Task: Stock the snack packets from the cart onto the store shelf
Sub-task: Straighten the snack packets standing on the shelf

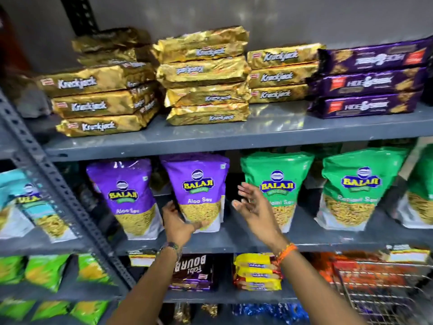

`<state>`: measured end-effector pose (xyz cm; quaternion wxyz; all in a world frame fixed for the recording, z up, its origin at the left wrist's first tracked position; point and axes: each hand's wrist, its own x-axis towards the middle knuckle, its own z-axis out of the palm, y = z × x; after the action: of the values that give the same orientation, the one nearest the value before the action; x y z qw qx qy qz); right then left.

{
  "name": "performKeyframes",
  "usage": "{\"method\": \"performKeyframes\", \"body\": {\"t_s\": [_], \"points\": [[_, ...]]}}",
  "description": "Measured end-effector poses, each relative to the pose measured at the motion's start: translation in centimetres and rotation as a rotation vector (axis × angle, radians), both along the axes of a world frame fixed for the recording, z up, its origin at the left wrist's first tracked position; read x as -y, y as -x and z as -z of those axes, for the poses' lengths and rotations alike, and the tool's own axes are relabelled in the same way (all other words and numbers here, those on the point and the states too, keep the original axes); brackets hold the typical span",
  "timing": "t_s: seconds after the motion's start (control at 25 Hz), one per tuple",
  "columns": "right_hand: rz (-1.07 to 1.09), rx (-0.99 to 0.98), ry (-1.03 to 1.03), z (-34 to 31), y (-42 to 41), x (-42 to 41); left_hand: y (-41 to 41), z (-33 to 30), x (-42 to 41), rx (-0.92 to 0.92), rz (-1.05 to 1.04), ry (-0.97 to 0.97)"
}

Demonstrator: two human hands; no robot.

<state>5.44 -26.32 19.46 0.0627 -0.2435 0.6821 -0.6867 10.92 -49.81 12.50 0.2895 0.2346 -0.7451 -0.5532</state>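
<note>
A grey metal store shelf [210, 141] fills the frame against a pale wall, its slotted upright [46, 165] running down the left side. The top tier carries stacks of gold Krackjack packs [203, 73] and, at right, three purple Hide & Seek packs [367, 83]. On the middle tier stand upright Balaji pouches: teal ones [35, 207] at far left beyond the upright, two purple Aloo Sev pouches, then green pouches [358, 188] at right. The lower tier holds green bags [46, 270] at left, a brown Bourbon pack [194, 270] and a stack of yellow Marie packs [257, 270]. A wire cart [379, 292] shows at the bottom right corner.

The left purple pouch [126, 195] stands free. The left hand [180, 221] cups the bottom left corner of the right purple pouch [199, 191], fingers curled under its base on the middle tier. The right hand [253, 202] is wide open, fingers spread, holding nothing, just beside that pouch's right edge and in front of a green pouch [278, 186]. An orange band [287, 252] circles the right wrist, a dark one [171, 248] the left.
</note>
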Motion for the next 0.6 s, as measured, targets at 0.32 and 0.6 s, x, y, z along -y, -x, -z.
{"method": "performKeyframes", "body": {"t_s": [0.32, 0.6], "points": [[0.164, -0.060, -0.079, 2.2, 4.1, 9.1, 3.8, 5.0, 5.7, 0.141, 0.321, -0.007], [0.195, -0.064, -0.006, 2.2, 4.5, 9.7, 1.7, 3.7, 3.6, 0.094, 0.248, -0.047]]}}
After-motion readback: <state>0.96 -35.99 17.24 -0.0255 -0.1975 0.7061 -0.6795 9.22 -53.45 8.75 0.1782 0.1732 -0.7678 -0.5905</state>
